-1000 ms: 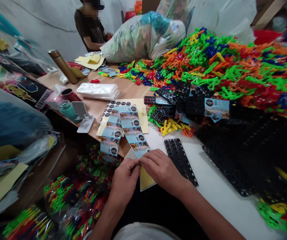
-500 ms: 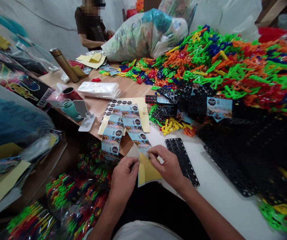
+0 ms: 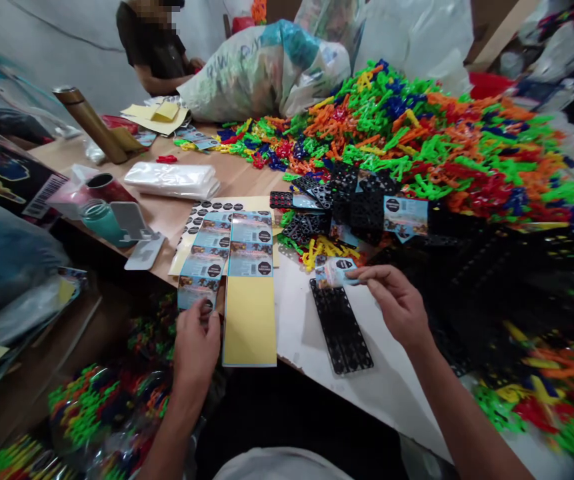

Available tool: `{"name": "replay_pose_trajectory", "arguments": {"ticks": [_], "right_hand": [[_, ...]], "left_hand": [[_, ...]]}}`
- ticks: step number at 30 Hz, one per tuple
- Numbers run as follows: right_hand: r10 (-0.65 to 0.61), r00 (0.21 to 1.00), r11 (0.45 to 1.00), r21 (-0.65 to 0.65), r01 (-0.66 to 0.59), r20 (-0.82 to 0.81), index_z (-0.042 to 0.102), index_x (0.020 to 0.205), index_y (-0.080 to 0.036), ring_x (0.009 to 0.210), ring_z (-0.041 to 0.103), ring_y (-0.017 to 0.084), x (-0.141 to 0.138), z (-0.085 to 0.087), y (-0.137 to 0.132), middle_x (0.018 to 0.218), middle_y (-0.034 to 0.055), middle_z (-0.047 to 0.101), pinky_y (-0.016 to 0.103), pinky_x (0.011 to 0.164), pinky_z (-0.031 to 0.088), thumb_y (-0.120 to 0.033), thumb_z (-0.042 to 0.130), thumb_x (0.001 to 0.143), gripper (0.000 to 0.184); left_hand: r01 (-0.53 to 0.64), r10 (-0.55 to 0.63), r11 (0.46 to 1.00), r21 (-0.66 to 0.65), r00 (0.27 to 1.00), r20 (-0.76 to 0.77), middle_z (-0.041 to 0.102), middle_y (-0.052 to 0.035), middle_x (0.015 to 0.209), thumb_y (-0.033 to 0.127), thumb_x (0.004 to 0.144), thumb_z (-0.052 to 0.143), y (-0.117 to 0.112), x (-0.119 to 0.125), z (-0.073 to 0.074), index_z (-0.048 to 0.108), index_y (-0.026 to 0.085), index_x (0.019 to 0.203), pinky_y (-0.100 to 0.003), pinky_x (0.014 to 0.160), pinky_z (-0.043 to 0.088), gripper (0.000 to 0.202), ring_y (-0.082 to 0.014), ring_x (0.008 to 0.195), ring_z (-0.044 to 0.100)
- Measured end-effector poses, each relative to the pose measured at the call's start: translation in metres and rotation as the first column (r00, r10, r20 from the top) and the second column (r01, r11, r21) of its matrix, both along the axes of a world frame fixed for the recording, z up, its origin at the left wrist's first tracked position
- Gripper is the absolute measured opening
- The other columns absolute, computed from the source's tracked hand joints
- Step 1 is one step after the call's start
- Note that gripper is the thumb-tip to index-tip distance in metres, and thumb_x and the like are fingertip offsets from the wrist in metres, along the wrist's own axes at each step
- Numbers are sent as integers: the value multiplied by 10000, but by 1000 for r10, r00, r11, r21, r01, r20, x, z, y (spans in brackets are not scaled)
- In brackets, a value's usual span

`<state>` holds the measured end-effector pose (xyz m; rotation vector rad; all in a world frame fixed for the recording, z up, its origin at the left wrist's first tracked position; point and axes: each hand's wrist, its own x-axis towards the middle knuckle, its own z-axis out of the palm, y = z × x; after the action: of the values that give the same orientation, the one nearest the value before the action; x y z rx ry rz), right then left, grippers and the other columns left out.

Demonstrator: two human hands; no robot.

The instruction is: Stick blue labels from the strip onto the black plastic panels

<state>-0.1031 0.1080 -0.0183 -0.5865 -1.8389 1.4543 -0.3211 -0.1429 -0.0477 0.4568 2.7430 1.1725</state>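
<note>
My right hand pinches a blue printed sticker by its right edge. The sticker is over the upper end of a black perforated plastic plate; whether they touch I cannot tell. On the left, my left hand has bent fingers, with the thumb apart, at the lower end of one strip of stickers. Beside it lies a second sticker strip; its near part is bare yellow backing. Both strips overlap a sheet of black octagonal stickers.
Behind are a heap of coloured plastic pieces, a stuffed bag and a person. Stacked black plates lie right. Clear plastic bags, a teal jar, a phone stand and a tumbler are left.
A sticker has come off the right strip and moved right over the black plate in my right hand. My left hand let go of that strip and moved left to the other.
</note>
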Motion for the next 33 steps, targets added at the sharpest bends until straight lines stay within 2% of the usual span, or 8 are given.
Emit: {"name": "replay_pose_trajectory", "arguments": {"ticks": [2, 3, 5, 9, 13, 20, 29, 33], "right_hand": [[72, 992, 991, 102, -82, 103, 628, 980, -218, 1070, 616, 189, 16, -5, 0, 1082, 59, 674, 330, 968, 452, -273, 533, 935, 118], [101, 986, 987, 113, -117, 135, 625, 1000, -224, 1085, 604, 186, 22, -9, -1, 1096, 59, 672, 320, 970, 447, -262, 519, 943, 127], [142, 978, 982, 101, -158, 154, 615, 1030, -237, 1086, 598, 181, 30, -17, -2, 1109, 53, 666, 307, 960, 449, -247, 498, 951, 141], [183, 973, 977, 81, -196, 141, 608, 1027, -239, 1056, 599, 189, 34, -29, -2, 1081, 53, 654, 313, 944, 452, -239, 490, 949, 141], [234, 961, 966, 81, -247, 146, 601, 1026, -229, 1037, 600, 202, 30, -32, 1, 1055, 61, 648, 335, 936, 449, -237, 472, 950, 150], [253, 953, 962, 62, -266, 167, 604, 1020, -224, 1012, 607, 208, 33, -39, 5, 1044, 65, 649, 352, 911, 461, -243, 456, 949, 166], [251, 954, 964, 42, -261, 165, 602, 1022, -228, 1014, 609, 201, 36, -46, 7, 1044, 59, 648, 345, 912, 463, -211, 461, 937, 165], [254, 955, 963, 51, -264, 153, 603, 1018, -224, 1002, 614, 192, 36, -48, 8, 1040, 60, 651, 328, 903, 469, -188, 458, 928, 174]], "left_hand": [[8, -14, 1000, -21, 954, -300, 548, -180, 1190, 320, 841, 523, 8, 9, 3, 559, 97, 1272, -463, 1035, 406, 487, -299, 1154, 534], [46, -43, 999, -3, 916, -400, 524, -185, 1225, 309, 859, 519, 14, 16, 5, 537, 103, 1295, -473, 1066, 374, 483, -303, 1207, 493], [171, -128, 984, 42, 859, -495, 523, -170, 1253, 283, 892, 506, 26, 30, 7, 519, 133, 1309, -471, 1088, 353, 443, -289, 1238, 466], [401, -325, 914, 64, 816, -477, 575, -128, 1239, 223, 919, 493, 52, 57, 4, 482, 192, 1322, -451, 1038, 406, 404, -255, 1195, 507], [535, -467, 844, 41, 770, -434, 606, -114, 1209, 175, 928, 471, 72, 75, -3, 492, 188, 1296, -423, 981, 449, 368, -234, 1148, 537], [665, -586, 746, 22, 673, -451, 611, -109, 1191, 118, 925, 459, 93, 94, -1, 507, 175, 1271, -391, 960, 463, 354, -213, 1124, 540], [772, -686, 634, -47, 534, -494, 630, -130, 1206, 27, 882, 444, 107, 99, -2, 531, 123, 1266, -414, 962, 463, 406, -228, 1119, 552], [841, -791, 523, -142, 416, -450, 576, -116, 1348, 47, 908, 405, 115, 97, -8, 486, 125, 1340, -425, 1044, 429, 446, -228, 1265, 495]]}}
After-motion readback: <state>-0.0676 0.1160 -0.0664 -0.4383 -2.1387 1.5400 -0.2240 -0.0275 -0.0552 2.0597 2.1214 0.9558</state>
